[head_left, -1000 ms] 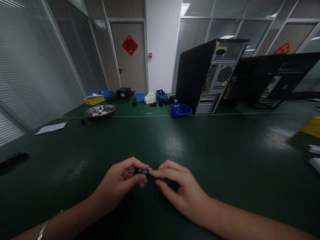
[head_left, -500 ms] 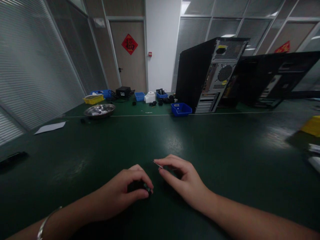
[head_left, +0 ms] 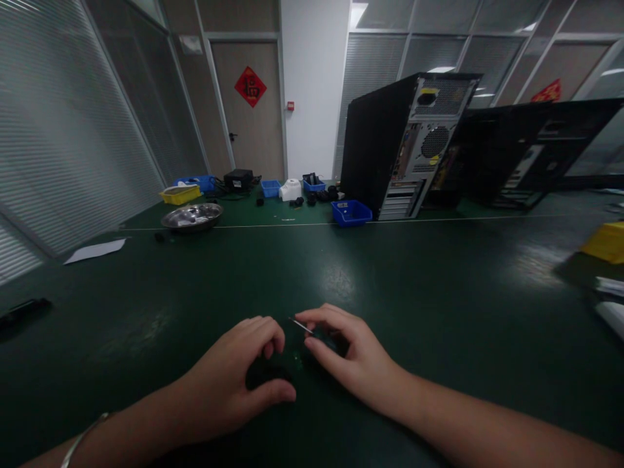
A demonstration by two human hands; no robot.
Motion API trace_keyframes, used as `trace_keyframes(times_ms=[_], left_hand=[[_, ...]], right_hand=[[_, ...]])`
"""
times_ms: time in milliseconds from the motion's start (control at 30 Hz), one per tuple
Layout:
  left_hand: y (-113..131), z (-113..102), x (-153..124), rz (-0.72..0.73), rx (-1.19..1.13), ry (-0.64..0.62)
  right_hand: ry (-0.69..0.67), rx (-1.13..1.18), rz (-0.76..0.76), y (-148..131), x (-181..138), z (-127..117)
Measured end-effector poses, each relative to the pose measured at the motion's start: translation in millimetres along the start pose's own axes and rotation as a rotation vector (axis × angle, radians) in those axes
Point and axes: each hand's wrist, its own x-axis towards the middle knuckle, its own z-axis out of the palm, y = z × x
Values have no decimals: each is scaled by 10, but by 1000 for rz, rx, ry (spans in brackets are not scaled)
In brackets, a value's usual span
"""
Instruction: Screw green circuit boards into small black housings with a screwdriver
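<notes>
My left hand (head_left: pixel 238 377) rests low on the dark green table (head_left: pixel 390 279), its fingers curled around a small black part (head_left: pixel 266 372) that lies under the palm. My right hand (head_left: pixel 348 357) is just to the right of it, thumb and forefinger pinched on a thin silvery pin (head_left: pixel 301 325) that points up and left. The two hands nearly touch. A metal bracelet (head_left: pixel 80 439) shows on my left wrist.
A black computer tower (head_left: pixel 404 146) stands at the back, a second open case (head_left: pixel 531 153) to its right. Blue bins (head_left: pixel 351 212), a yellow bin (head_left: pixel 181 194), a steel bowl (head_left: pixel 192 216), a white sheet (head_left: pixel 95 251) and a yellow box (head_left: pixel 607 242) lie around.
The hands have come apart and dropped to the table. The left hand lowered the black part onto the surface; the right hand pulled away holding the thin pin.
</notes>
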Motion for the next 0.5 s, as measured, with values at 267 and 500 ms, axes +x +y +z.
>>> trace_keyframes(times_ms=[267, 500], left_hand=[[54, 136, -2, -3, 113, -46], [87, 116, -11, 31, 95, -32]], right_hand=[[-194, -246, 20, -36, -42, 9], [-228, -328, 30, -44, -51, 28]])
